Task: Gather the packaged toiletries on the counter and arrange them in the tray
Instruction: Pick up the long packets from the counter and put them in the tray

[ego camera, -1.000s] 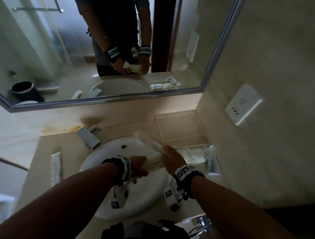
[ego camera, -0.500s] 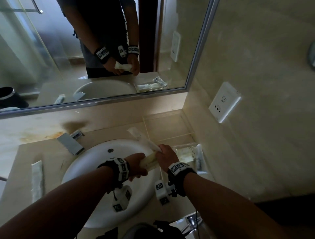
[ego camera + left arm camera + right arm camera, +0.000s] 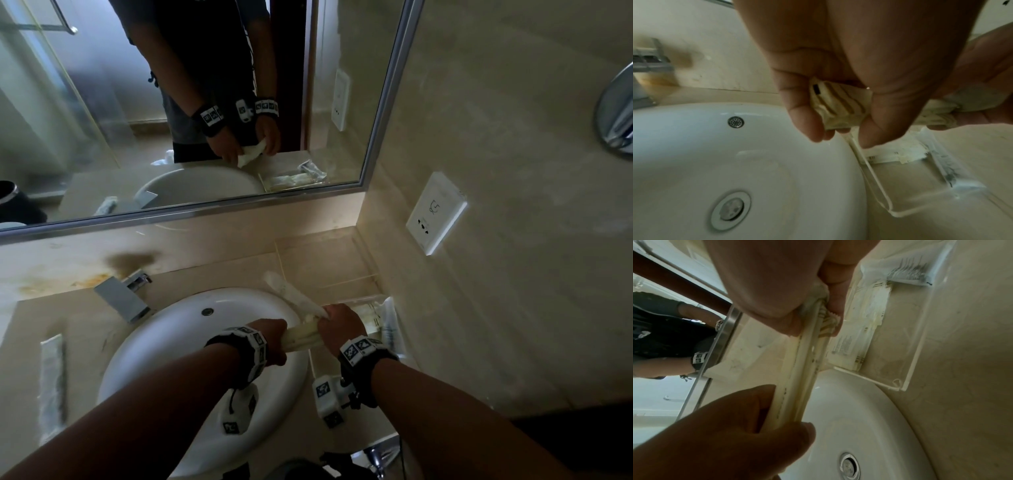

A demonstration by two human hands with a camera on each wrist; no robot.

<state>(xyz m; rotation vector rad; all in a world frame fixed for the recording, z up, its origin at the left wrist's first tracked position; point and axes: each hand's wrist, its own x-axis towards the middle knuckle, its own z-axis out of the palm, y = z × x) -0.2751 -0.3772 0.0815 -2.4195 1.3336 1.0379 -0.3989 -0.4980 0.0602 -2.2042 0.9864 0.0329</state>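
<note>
Beige bathroom worktop: both hands clamp a bundle of packets over the sink, long axis hand to hand; the right hand is nearer the clear tray, the left hand farther.

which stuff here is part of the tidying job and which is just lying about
Job:
- packets gripped by left hand and right hand
- tray with packets already inside
- lone packet on the counter, left of the sink

Lying about:
- sink
- tap
- mirror
- socket
</note>
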